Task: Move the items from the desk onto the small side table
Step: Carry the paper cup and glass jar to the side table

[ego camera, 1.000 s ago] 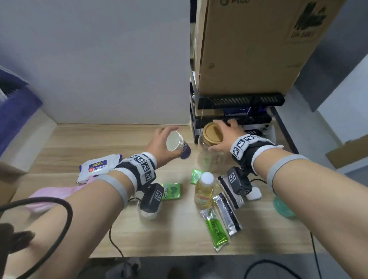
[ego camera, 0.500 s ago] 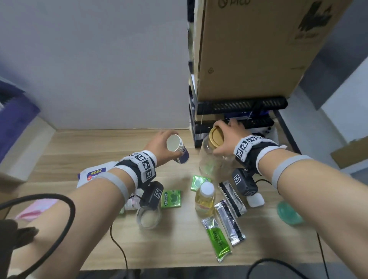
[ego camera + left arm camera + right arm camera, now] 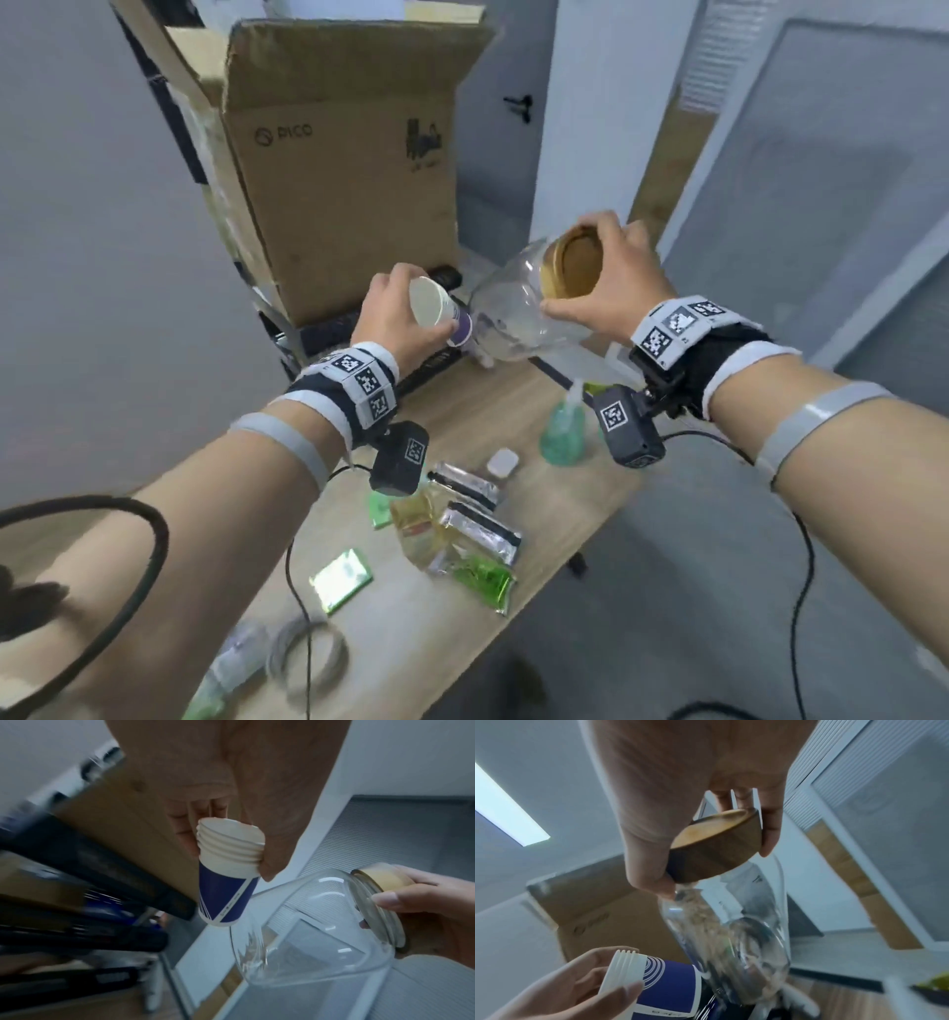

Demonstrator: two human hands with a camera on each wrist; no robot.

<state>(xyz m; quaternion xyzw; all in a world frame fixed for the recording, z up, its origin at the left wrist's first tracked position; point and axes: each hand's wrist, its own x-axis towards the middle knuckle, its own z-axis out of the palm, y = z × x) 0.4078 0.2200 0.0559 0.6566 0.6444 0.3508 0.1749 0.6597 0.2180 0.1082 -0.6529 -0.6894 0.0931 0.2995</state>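
Observation:
My left hand (image 3: 395,313) grips a stack of blue-and-white paper cups (image 3: 442,311) (image 3: 227,871) (image 3: 652,983), held in the air above the desk's far end. My right hand (image 3: 606,288) grips a clear glass jar (image 3: 518,313) (image 3: 316,933) (image 3: 731,933) by its wooden lid (image 3: 572,270) (image 3: 716,845); the jar hangs tilted, its base close to the cups. Both are lifted off the wooden desk (image 3: 462,426). The side table is not in view.
On the desk lie green packets (image 3: 341,571), silver sachets (image 3: 480,529), a yellow bottle (image 3: 413,519), a green soap dispenser (image 3: 564,437), a small white case (image 3: 502,461) and a coiled cable (image 3: 308,663). A large cardboard box (image 3: 344,169) stands on black shelving behind.
Both hands have lifted the cups and the jar off the desk and swung them right; the view has turned right with them, and the jar now tilts.

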